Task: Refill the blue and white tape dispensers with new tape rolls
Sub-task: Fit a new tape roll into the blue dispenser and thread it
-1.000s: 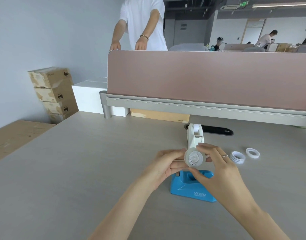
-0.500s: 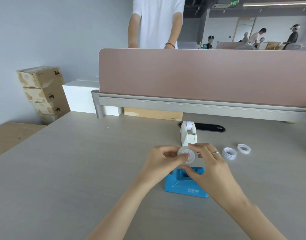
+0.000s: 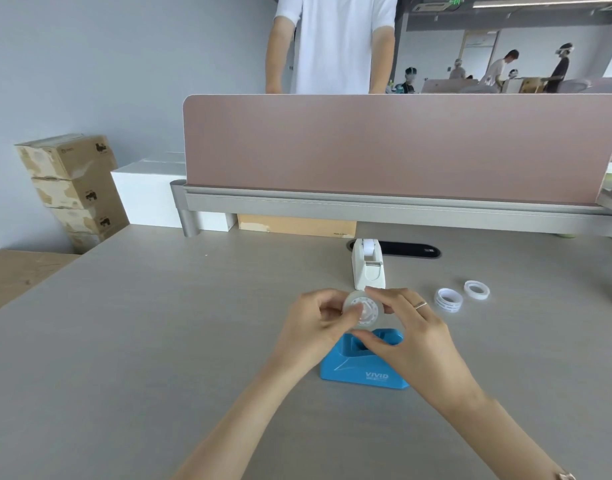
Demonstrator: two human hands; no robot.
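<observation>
From the head view, we hold a clear tape roll (image 3: 364,309) with both hands, just above the blue tape dispenser (image 3: 363,367). Our left hand (image 3: 316,327) closes its fingers on the roll's nine o'clock side, thumb pressed on its face. Our right hand (image 3: 413,332) pinches it from the three o'clock side, forefinger over the top edge and thumb under the bottom edge; a ring (image 3: 420,304) sits on one finger. The roll faces us, its white core visible.

The blue tape dispenser rests on the grey desk (image 3: 141,341), at six o'clock from the roll, its open cradle partly hidden by our right thumb. At twelve o'clock from the roll stands the white tape dispenser (image 3: 368,270), upright, with a white roll seated in it. At two o'clock lie two loose tape rings, the nearer tape ring (image 3: 448,300) and the farther tape ring (image 3: 476,290), close together and flat on the desk.

Behind the white dispenser a pink divider (image 3: 384,147) runs across the desk. A person in a white shirt (image 3: 335,43) stands beyond it. At ten o'clock, cardboard boxes (image 3: 72,185) are stacked by the wall.
</observation>
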